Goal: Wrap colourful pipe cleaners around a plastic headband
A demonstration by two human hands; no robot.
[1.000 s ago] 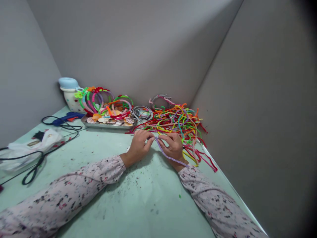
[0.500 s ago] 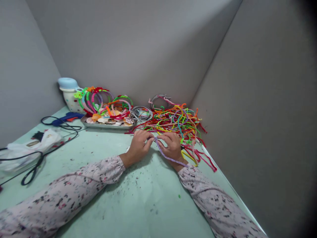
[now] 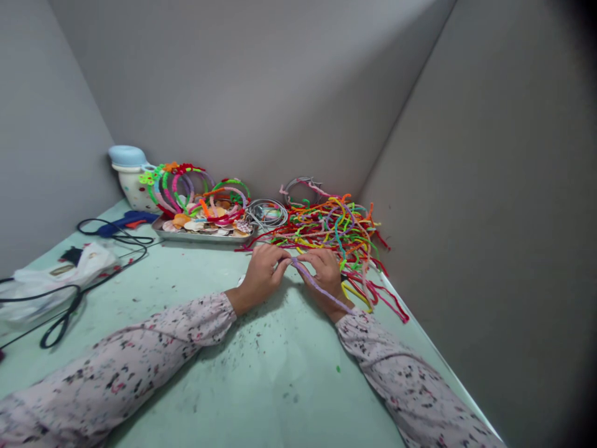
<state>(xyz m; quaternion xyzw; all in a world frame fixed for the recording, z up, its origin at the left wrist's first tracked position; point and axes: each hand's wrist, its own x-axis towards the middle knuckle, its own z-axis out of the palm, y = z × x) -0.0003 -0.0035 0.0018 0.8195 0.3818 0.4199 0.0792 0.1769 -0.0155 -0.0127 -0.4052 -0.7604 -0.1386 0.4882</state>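
Observation:
A purple pipe cleaner (image 3: 321, 290) runs from between my fingertips down across my right wrist to the sleeve cuff. My left hand (image 3: 265, 274) is closed, its thumb and fingers pinching the upper end of the pipe cleaner. Close beside it, my right hand (image 3: 324, 277) is closed too, with its fingertips pressed at the same end. Whatever else sits inside the pinch is too small to make out. Just behind the hands lies a tangled heap of coloured pipe cleaners (image 3: 317, 233).
A metal tray (image 3: 205, 238) holds shells, with several wrapped headbands (image 3: 176, 193) on it. Thin grey hoops (image 3: 267, 213) lie beside it. At left are a lidded cup (image 3: 135, 186), a blue tool (image 3: 125, 223), black cable (image 3: 77, 302) and a plastic bag (image 3: 60, 280). Grey walls enclose the table.
The loose length of the purple pipe cleaner has swung slightly up and lies straighter across my right hand. Both hands stay in nearly the same place.

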